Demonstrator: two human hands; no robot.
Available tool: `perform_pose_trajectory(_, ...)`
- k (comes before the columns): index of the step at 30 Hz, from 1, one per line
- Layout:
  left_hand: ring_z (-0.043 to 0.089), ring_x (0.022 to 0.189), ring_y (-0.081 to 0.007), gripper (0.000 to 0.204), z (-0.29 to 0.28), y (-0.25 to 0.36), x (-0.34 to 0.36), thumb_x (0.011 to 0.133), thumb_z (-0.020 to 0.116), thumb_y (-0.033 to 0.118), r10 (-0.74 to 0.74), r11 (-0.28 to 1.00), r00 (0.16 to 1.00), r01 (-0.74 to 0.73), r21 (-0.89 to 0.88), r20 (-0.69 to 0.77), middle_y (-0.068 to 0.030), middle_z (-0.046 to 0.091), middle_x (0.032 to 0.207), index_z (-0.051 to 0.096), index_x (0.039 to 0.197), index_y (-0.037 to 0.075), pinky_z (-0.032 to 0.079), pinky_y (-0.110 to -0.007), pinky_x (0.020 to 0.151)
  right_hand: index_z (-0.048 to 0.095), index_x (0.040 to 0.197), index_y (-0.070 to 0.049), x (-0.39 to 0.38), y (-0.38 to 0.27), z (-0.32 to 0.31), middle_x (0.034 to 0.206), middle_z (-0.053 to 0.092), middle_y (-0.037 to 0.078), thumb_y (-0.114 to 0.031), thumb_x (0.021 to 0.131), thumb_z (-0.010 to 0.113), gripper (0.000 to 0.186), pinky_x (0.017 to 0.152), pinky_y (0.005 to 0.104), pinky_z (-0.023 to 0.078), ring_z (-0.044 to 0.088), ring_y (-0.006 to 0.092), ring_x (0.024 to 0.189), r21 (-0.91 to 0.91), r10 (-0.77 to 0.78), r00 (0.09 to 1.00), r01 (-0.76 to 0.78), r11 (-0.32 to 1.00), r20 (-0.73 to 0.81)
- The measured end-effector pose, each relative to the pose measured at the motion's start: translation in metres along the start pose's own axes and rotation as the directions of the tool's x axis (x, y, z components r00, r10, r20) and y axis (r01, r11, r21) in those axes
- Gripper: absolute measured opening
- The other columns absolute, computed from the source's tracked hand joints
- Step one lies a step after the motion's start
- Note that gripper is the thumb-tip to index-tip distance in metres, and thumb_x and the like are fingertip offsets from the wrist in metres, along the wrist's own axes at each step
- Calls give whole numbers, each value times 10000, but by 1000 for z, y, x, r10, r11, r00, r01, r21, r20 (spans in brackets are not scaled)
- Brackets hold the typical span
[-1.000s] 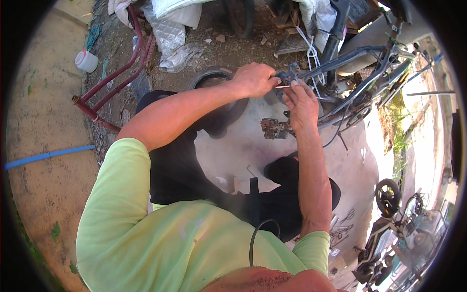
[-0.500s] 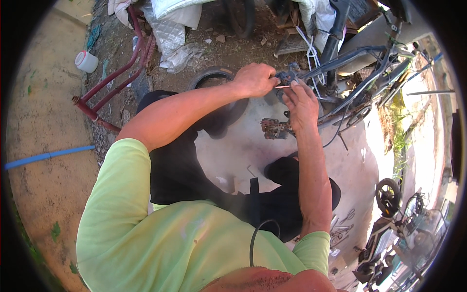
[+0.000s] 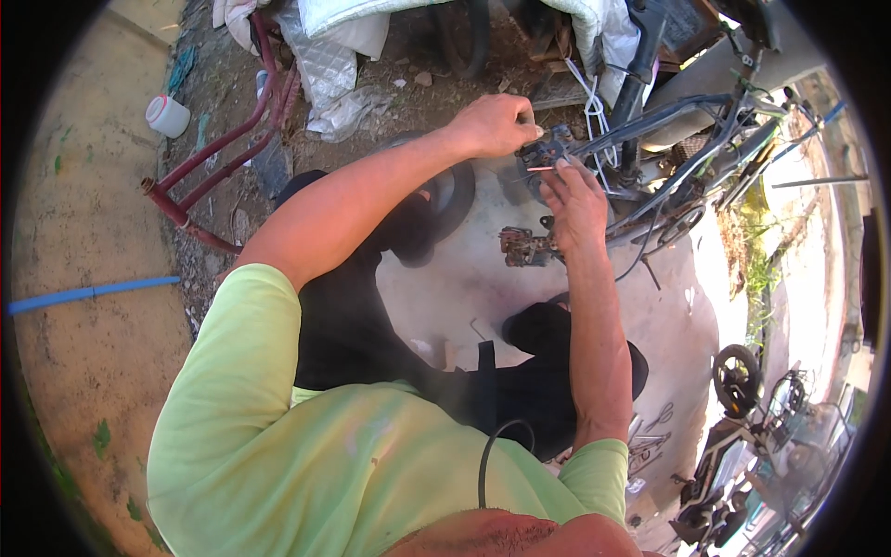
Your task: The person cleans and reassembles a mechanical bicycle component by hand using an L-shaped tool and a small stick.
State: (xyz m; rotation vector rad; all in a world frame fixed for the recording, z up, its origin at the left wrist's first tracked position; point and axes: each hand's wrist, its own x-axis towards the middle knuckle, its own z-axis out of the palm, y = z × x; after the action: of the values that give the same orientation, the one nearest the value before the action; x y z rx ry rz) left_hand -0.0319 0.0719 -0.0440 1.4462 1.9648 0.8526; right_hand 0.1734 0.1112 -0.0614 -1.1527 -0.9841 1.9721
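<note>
My left hand is closed, its fingers curled and pinched beside a dark metal assembly at the end of a motorcycle frame. Whatever may be between those fingertips is hidden. My right hand reaches the same assembly from below, thumb and fingers pinching a thin reddish rod that points left. Under the right wrist a rusty, greasy metal part sits over the pale ground. White cords hang from the frame just beyond my hands.
A dark red tubular frame stands at the left, near a white tub. Past my left forearm lies a black tyre. An L-shaped key and several hand tools rest on the concrete. Another two-wheeler is at lower right.
My left hand has lifted up and slightly away from the rod and the assembly. The right hand stays nearly in place, still pinching the rod.
</note>
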Motion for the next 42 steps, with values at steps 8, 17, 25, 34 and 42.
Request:
perform_pose_trajectory(8, 674, 900, -257, 612, 38, -4, 18, 983, 567, 615, -12, 992, 973, 41, -121, 229, -161, 714, 949, 700, 1124, 35, 491, -422, 780, 581, 1240, 8, -7, 5, -2, 1030, 687, 64, -160, 963, 716, 351, 779, 287, 563, 692, 168, 959, -150, -17, 997, 28, 988, 80)
perform_pose_trajectory(17, 627, 847, -205, 637, 58, -18, 42, 942, 623, 643, 61, 933, 983, 4, -359, 172, -109, 711, 908, 733, 988, 17, 483, -395, 769, 583, 1248, 7, -24, 4, 32, 1189, 636, 106, -277, 929, 735, 453, 760, 352, 569, 684, 243, 990, -152, 107, 992, -117, 981, -70)
perform_pose_trajectory(25, 659, 883, -253, 735, 65, -14, 43, 856, 673, 701, -39, 895, 977, 127, -427, 210, -151, 720, 934, 728, 963, -24, 494, -404, 787, 625, 1096, 33, -13, -3, 30, 1075, 684, 126, -136, 967, 597, 214, 791, 374, 573, 694, 257, 938, -207, 62, 997, -70, 976, -43)
perform_pose_trajectory(34, 650, 944, -213, 613, 68, -14, 44, 953, 620, 603, 44, 790, 956, 144, -596, 289, -123, 737, 994, 746, 1048, 11, 496, -391, 864, 624, 886, -35, 13, -14, 46, 763, 609, 80, -177, 960, 530, 185, 585, 352, 520, 618, 212, 648, -2, 189, 897, -207, 978, -400)
perform_pose_trajectory(42, 677, 1033, -258, 739, 71, -9, 37, 976, 484, 706, -22, 822, 965, 167, -545, 262, -156, 742, 1127, 733, 1181, 42, 497, -420, 937, 583, 914, -92, 50, -4, 56, 830, 598, 63, -226, 994, 480, 187, 577, 429, 467, 565, 224, 705, 11, 128, 775, -155, 988, -619)
